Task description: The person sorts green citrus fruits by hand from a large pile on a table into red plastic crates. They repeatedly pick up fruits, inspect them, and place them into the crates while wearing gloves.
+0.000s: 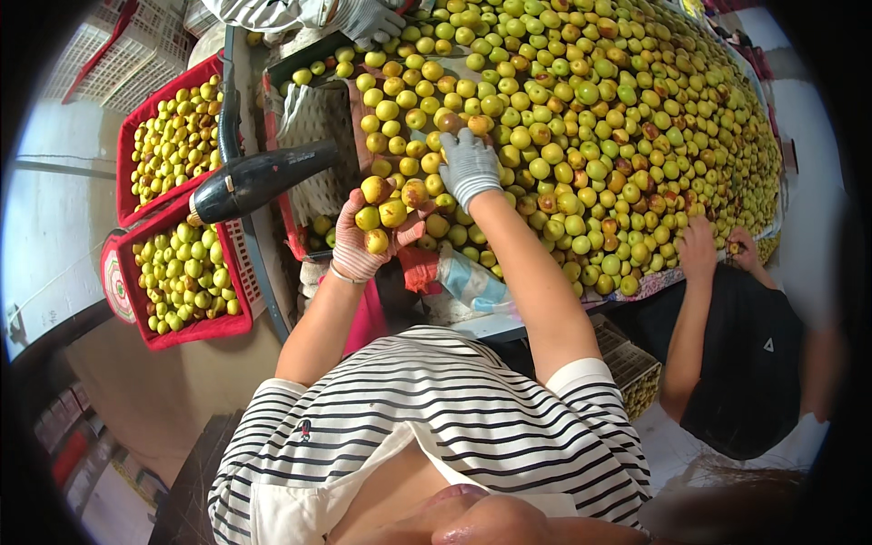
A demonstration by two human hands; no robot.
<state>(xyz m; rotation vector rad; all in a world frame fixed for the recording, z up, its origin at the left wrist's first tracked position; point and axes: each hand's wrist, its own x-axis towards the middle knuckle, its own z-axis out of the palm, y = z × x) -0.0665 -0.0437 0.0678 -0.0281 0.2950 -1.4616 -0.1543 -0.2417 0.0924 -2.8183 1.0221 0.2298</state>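
Palm up, my left hand (361, 243) in a pinkish-white striped glove cups several yellow-green jujubes (392, 213) with brown patches. Its fingers curl around them at the near left of the heap. My right hand (470, 165), in a grey knitted glove, reaches over the heap of jujubes (581, 145). Its fingers close at a brown-tinged jujube (480, 124), with another brownish jujube (450, 121) against the fingertips. The undersides of the right fingers are hidden.
A black blower-like tube (263, 182) juts in at left. Beyond it stand red-lined crates (195, 331) of jujubes. A co-worker's gloved hand (368, 23) is at the far edge; another person's bare hands (698, 250) work at right. A crate (627, 359) sits below the table.
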